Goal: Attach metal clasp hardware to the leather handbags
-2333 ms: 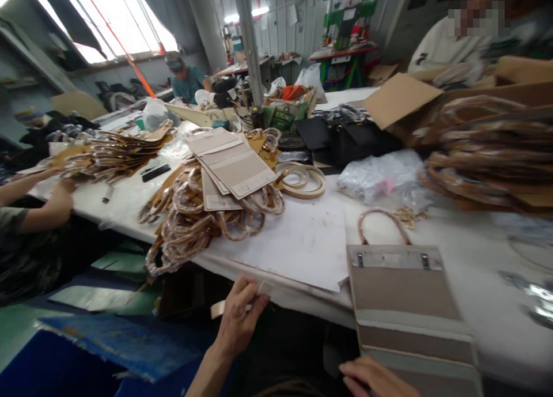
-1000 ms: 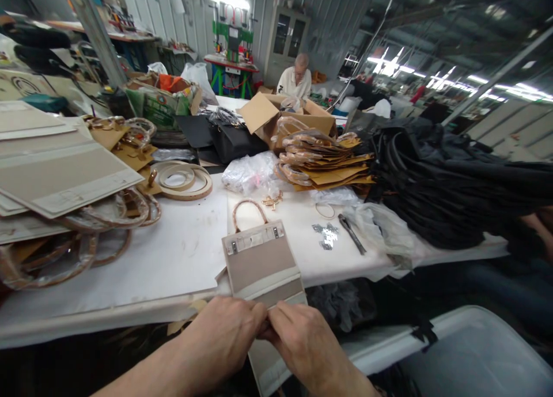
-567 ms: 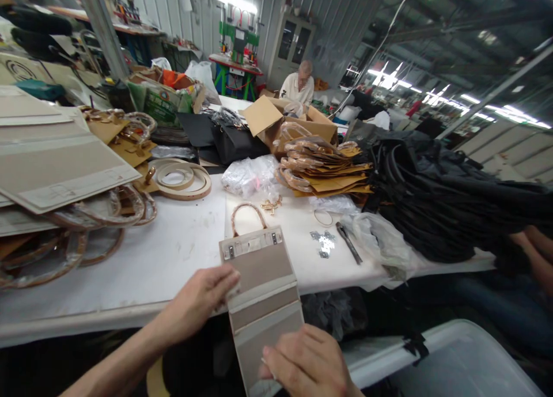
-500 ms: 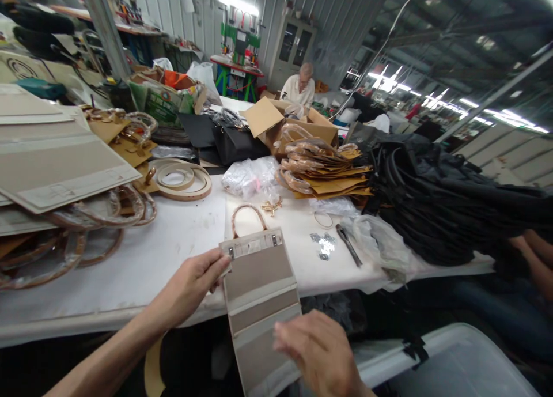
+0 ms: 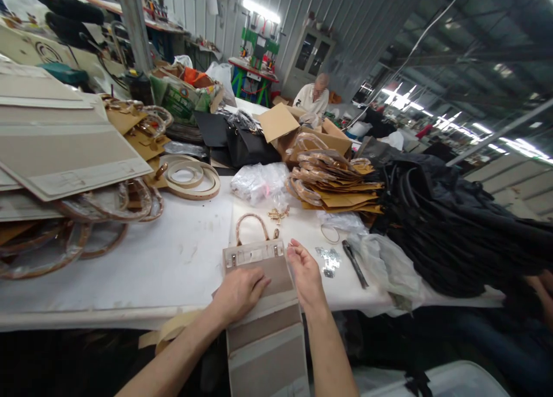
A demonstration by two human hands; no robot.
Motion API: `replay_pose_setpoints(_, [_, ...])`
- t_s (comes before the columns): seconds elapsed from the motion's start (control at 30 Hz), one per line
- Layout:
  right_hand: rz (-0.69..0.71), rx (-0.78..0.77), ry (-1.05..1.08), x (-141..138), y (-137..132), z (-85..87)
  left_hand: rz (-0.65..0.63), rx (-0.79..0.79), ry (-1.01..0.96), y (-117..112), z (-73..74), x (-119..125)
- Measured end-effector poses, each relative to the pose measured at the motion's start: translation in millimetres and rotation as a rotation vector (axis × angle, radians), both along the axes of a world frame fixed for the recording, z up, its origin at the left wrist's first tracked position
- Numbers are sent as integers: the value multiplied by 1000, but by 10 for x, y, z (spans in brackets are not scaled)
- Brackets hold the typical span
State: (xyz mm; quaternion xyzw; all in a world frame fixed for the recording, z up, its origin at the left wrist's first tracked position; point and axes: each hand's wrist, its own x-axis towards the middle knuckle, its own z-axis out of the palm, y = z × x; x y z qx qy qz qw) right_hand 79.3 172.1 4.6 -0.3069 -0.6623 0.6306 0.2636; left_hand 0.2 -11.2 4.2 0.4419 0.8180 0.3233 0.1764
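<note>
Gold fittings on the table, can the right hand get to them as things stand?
Probably yes. The right hand lies close below the gold fittings, with only the white-covered table between them. The tan bag handle sits off to their left, not in the way.

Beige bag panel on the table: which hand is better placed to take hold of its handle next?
Probably the right hand: it is free, beside the top of the beige bag panel, close to the loop handle. The left hand lies flat on the panel, pinning it.
</note>
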Motion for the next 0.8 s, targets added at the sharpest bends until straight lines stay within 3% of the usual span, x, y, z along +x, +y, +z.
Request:
replay_pose_setpoints(0.13, [9,-93,10,-111,-27,-61,-18,-15,34,-12,-5,8])
replay_pose_setpoints(0.6, [-55,168,-145,-229,-114,-301,-52,-6,64,-25,-54,51])
replay_pose_setpoints(0.8, [-80,164,-122,-215,-97,-369,-57,0,70,-26,-62,59])
